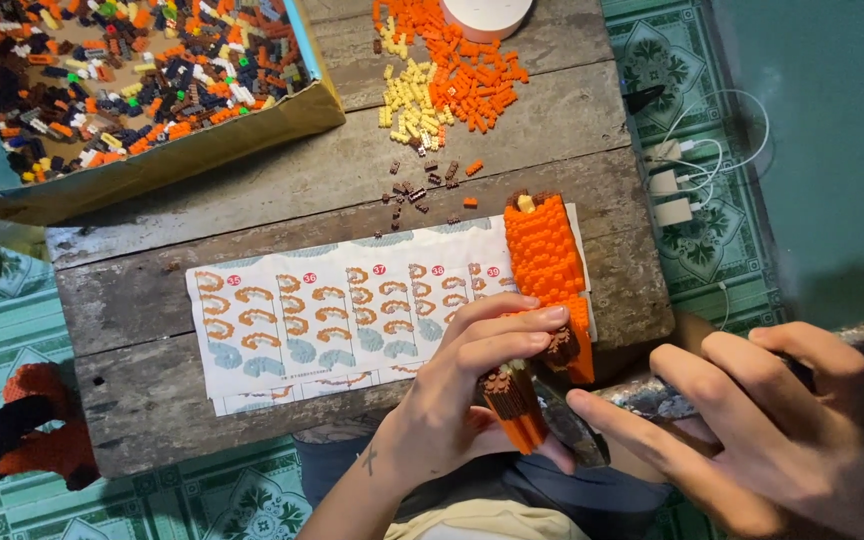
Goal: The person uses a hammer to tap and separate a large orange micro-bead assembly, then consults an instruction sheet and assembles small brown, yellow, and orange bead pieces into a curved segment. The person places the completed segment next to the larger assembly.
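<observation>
Left hand (pixel 472 385) curled round brick model (pixel 548 275) (orange); right hand (pixel 752 425) splayed.

The bench (pixel 352 170) is rough, weathered grey wood with open grain. On it lies a matt paper instruction sheet (pixel 342 320). Beside the sheet, the orange brick model (pixel 544 250) is studded plastic. Above the sheet, the brick tray (pixel 152 165) is dull brown cardboard.
</observation>
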